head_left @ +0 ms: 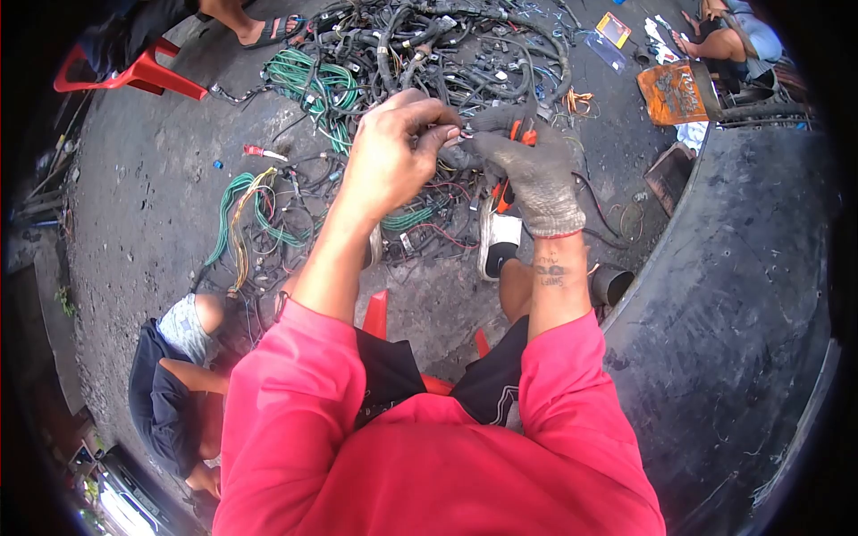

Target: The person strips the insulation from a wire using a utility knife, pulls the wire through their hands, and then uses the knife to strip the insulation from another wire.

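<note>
My bare left hand (399, 154) is raised over the wire pile, thumb and forefinger pinched on a thin wire (466, 135). Close beside it, my right hand (539, 176), in a dirty grey glove, is closed around a tool with orange handles (527, 136). The glove covers most of that tool, so its jaws or blade cannot be made out. The fingertips of both hands nearly meet at the wire. Beyond them lies a tangled heap of black wiring harnesses (447, 54), with a bundle of green wire (313, 80) at its left.
A red-handled cutter (265, 153) lies on the ground at left. Green and yellow wires (246, 214) trail nearby. A red chair (147, 71), an orange tin (672, 92) and a large dark panel (724, 295) flank the area. Other people sit at left, top and upper right.
</note>
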